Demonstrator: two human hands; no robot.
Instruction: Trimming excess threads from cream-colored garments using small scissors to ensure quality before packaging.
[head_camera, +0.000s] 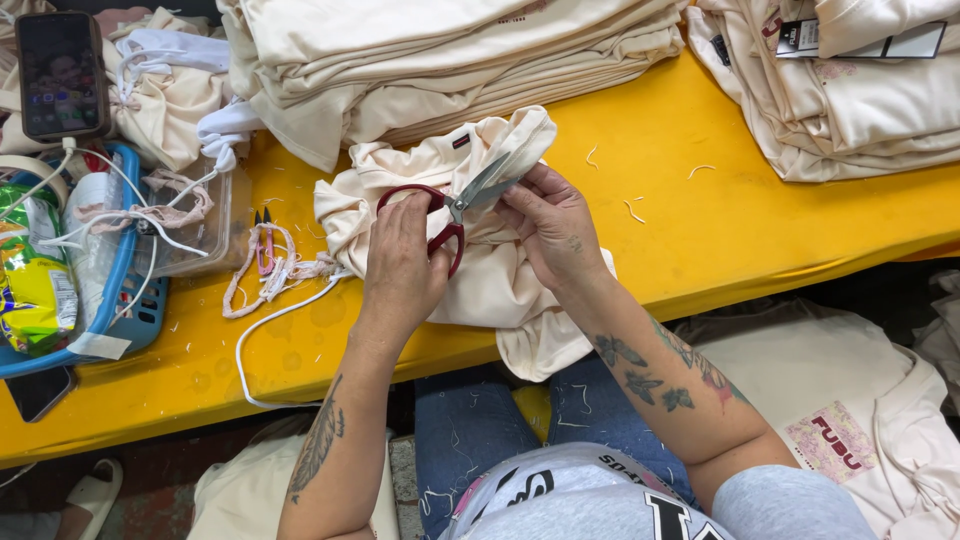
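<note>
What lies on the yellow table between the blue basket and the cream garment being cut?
In the head view, a clear plastic tub and small red thread snips amid tangled cord scraps lie between the blue basket and the cream garment.

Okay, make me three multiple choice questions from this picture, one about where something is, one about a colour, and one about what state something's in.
1. Where is the blue basket?
A. left end of the table
B. on the person's lap
C. on the folded stack

2. What colour are the scissors' handles?
A. black
B. red
C. green

3. How is the cream garment under the hands?
A. neatly folded
B. hung up
C. bunched up

Answers: 1 A, it sits at the yellow table's left end. 2 B, red loops show at the left hand. 3 C, it lies crumpled while the right hand pinches it.
</note>
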